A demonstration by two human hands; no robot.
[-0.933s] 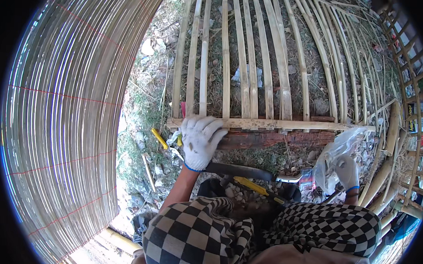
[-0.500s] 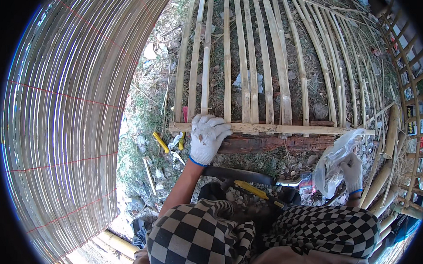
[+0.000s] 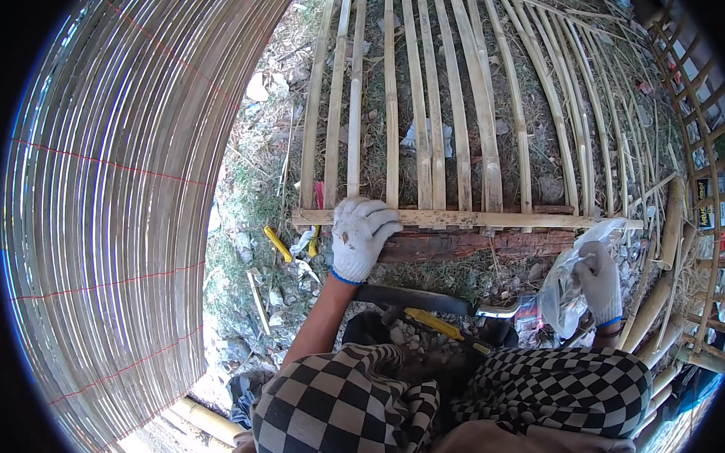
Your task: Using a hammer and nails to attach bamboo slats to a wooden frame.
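Bamboo frame (image 3: 392, 132): pale, weathered slats (image 3: 455, 102), one flat crosspiece (image 3: 458, 219). Left hand (image 3: 360, 238) loosely curved over crosspiece, grip unclear. Right hand (image 3: 602, 284), half-curled, at crumpled clear bag (image 3: 564, 297); hold, contents unclear.

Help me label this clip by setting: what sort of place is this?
Probably an outdoor bamboo-working spot: a bamboo slat frame lies over grassy, stony ground, a slatted screen fills the left side, and bamboo poles lie at right.

Crossbar (image 3: 450, 219): pale strip, runs L-R in front of me, nr L end under my L hand (image 3: 364, 236). Bag (image 3: 561, 293): clear plastic, crumpled, at my R hand (image 3: 600, 281), nr bar's R end.
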